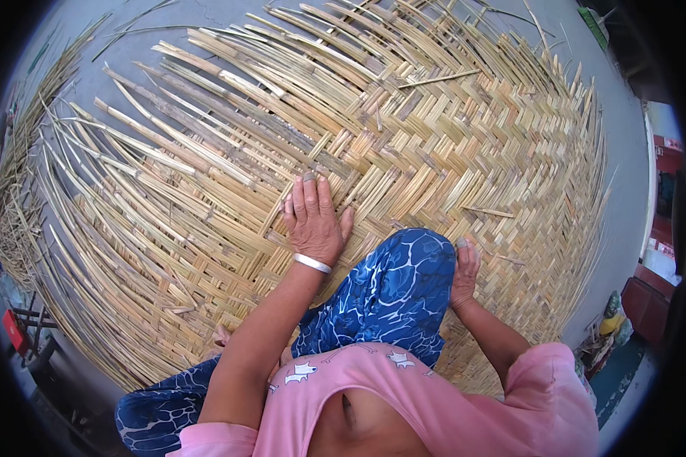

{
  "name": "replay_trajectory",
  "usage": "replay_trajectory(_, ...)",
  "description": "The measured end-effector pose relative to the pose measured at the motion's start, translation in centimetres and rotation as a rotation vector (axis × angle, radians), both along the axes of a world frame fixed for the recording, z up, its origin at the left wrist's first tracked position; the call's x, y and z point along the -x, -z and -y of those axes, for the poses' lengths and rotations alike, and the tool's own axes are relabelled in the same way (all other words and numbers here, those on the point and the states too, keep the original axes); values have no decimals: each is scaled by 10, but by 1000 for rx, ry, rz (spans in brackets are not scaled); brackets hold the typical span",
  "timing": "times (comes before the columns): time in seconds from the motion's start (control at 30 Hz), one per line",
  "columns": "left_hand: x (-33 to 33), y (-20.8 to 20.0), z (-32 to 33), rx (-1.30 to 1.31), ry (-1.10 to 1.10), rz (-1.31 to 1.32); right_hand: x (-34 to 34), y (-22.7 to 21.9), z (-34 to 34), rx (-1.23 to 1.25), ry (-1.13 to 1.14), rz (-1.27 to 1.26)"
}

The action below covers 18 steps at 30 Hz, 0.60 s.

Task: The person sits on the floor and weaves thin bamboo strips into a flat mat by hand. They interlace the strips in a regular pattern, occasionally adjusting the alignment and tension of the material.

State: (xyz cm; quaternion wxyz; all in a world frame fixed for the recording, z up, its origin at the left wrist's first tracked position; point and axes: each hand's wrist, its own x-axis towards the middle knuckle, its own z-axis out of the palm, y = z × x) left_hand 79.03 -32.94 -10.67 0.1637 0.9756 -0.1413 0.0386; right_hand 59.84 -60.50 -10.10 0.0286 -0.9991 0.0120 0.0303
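Note:
My left hand (pixel 315 225) lies flat on a large mat of woven split canes (pixel 465 137), its fingers stretched out over the border between the tight herringbone weave and the loose strips. A metal bracelet (pixel 312 263) circles that wrist, and one fingertip has a grey wrap or cap. Just right of my raised knee in blue patterned trousers (pixel 404 266), my right hand (pixel 465 274) rests with its fingers extended toward the mat. It holds nothing that I can see, and a fingertip there also looks covered. Long unwoven canes (pixel 198 114) fan out to the far left.
A pile of thin stalks (pixel 23 198) lies along the left edge on the grey floor (pixel 122 46). A red object (pixel 15 332) stands at the lower left. Bags and a dark red box (pixel 648 305) line the right side. A green brush-like thing (pixel 593 27) is at the top right.

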Motion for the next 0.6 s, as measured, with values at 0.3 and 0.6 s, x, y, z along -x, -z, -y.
replay_trajectory(0.3,-1,1,0,-26,-8,78,6,8,3,44,-21,-10)
replay_trajectory(0.6,-16,-21,15,4,-156,54,11,17,4,-95,74,13)
